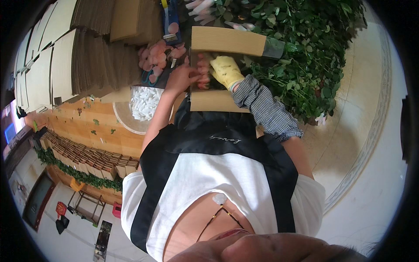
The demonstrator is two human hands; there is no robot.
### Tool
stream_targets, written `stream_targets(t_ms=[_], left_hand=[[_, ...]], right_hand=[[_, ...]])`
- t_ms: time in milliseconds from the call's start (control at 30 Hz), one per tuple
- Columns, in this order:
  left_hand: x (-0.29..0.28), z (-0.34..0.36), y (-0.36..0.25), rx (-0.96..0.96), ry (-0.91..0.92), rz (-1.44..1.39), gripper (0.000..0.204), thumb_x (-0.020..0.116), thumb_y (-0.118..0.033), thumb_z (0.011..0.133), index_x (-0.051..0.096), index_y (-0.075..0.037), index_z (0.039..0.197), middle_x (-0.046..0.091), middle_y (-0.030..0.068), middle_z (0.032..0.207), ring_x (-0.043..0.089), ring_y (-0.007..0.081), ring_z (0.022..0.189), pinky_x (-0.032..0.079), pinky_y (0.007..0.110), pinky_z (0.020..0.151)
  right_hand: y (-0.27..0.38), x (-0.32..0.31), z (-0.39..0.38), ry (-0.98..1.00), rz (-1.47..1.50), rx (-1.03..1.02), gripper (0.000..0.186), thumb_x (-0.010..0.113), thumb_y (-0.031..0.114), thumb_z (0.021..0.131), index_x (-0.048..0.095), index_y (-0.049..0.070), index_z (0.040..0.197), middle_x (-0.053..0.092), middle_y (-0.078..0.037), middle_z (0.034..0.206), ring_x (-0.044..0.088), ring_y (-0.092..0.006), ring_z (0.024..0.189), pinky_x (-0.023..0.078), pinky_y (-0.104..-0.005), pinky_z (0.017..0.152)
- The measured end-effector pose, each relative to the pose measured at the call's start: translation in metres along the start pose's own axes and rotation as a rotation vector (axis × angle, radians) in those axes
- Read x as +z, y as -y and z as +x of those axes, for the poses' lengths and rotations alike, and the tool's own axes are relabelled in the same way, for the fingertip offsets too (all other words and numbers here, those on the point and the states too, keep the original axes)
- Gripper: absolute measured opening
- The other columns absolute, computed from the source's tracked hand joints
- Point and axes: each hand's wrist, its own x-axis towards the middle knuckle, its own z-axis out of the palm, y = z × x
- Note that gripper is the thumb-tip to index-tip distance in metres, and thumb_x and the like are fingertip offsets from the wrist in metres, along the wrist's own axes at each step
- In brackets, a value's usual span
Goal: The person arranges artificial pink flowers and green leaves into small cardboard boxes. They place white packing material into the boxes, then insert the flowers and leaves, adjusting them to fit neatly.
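A row of pink roses lies on a sheet of ribbed tan cardboard in front of my body. My left hand is bare, its fingers bent in against the left side of the flower heads. From the right, my right hand in a stained yellow glove closes over the roses just below their heads; its fingertips are partly hidden. The cardboard's far flap stands up beyond both hands. A checked sleeve cover wraps my right forearm.
Leafy rose stems pile up at the right. Loose pink petals and teal-handled scissors lie left of my hands. A round tub holds small white tubes. Stacked folded cardboard fills the far left.
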Motion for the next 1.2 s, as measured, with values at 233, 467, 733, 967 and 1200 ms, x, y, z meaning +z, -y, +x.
stream_targets(t_ms=[233, 467, 733, 967, 1200], left_hand=[[0.031, -0.004, 0.016, 0.05, -0.008, 0.01, 0.025, 0.067, -0.033, 0.088, 0.074, -0.018, 0.107, 0.065, 0.0096, 0.106, 0.065, 0.0317, 0.096, 0.052, 0.042, 0.081], [0.033, -0.006, 0.015, 0.015, -0.003, 0.091, 0.026, 0.066, -0.031, 0.09, 0.074, -0.015, 0.109, 0.064, 0.01, 0.108, 0.065, 0.0321, 0.097, 0.051, 0.041, 0.081], [-0.021, -0.01, 0.013, -0.254, -0.1, -0.161, 0.024, 0.06, -0.025, 0.094, 0.071, -0.007, 0.104, 0.07, 0.0102, 0.084, 0.069, 0.0252, 0.079, 0.052, 0.039, 0.072], [0.044, 0.023, 0.007, 0.027, 0.256, -0.227, 0.027, 0.052, -0.02, 0.094, 0.064, 0.004, 0.1, 0.069, 0.0208, 0.097, 0.068, 0.0315, 0.087, 0.053, 0.042, 0.077], [0.069, 0.036, 0.022, 0.086, 0.17, 0.113, 0.028, 0.052, -0.019, 0.091, 0.064, 0.004, 0.102, 0.067, 0.0239, 0.097, 0.067, 0.0383, 0.088, 0.053, 0.045, 0.077]], right_hand=[[-0.009, 0.033, 0.004, -0.282, 0.139, -0.093, 0.044, 0.064, 0.022, 0.084, 0.064, 0.006, 0.125, 0.069, -0.015, 0.102, 0.069, -0.0322, 0.087, 0.055, -0.0441, 0.074], [-0.003, 0.036, 0.01, -0.115, 0.025, 0.0, 0.03, 0.057, 0.02, 0.088, 0.069, 0.009, 0.113, 0.071, -0.012, 0.093, 0.069, -0.0313, 0.081, 0.056, -0.0432, 0.072], [0.003, 0.007, -0.004, -0.253, 0.116, -0.041, 0.038, 0.068, 0.028, 0.083, 0.068, 0.01, 0.117, 0.072, -0.014, 0.09, 0.069, -0.0341, 0.085, 0.056, -0.045, 0.074], [-0.003, 0.017, 0.0, -0.22, 0.103, -0.057, 0.04, 0.07, 0.02, 0.079, 0.066, 0.011, 0.118, 0.07, -0.015, 0.09, 0.069, -0.0357, 0.084, 0.056, -0.0458, 0.073], [-0.001, -0.044, -0.034, -0.36, 0.638, -0.305, 0.046, 0.063, 0.018, 0.094, 0.055, 0.001, 0.136, 0.06, -0.019, 0.132, 0.057, -0.0345, 0.121, 0.044, -0.0409, 0.104]])
